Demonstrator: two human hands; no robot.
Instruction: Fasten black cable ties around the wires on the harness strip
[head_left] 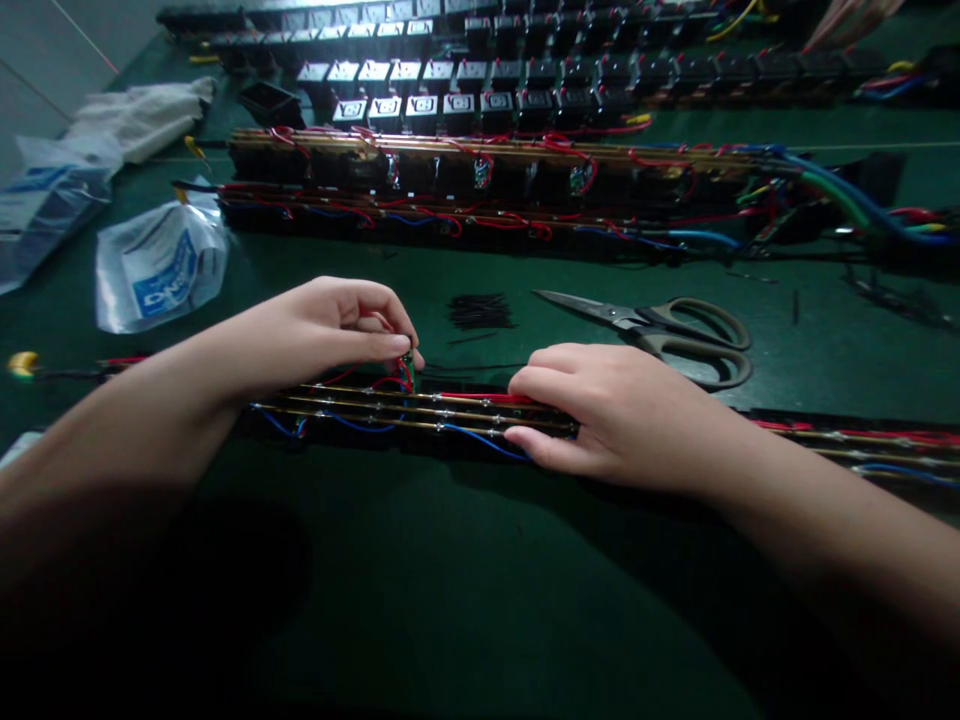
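Note:
A long black assembly (pixel 465 412) with brass rods and red and blue wires runs across the green table in front of me. My left hand (pixel 349 325) pinches a small green circuit board (pixel 407 370) upright above the rods, with red wires attached to it. Further right, my right hand (pixel 585 410) grips the same assembly, thumb on the near side and fingers over the far side. A thin black wire (pixel 472 367) stretches between the two hands. Behind them lie a bundle of short black pieces (pixel 480 311) and a pair of scissors (pixel 637 320).
Two more wired assemblies (pixel 480 215) lie beyond, with rows of black units (pixel 457 105) farther back. Clear plastic bags (pixel 161 265) and a whitish cloth (pixel 142 115) are at the left. Another person's hand (pixel 847 20) shows at the top right.

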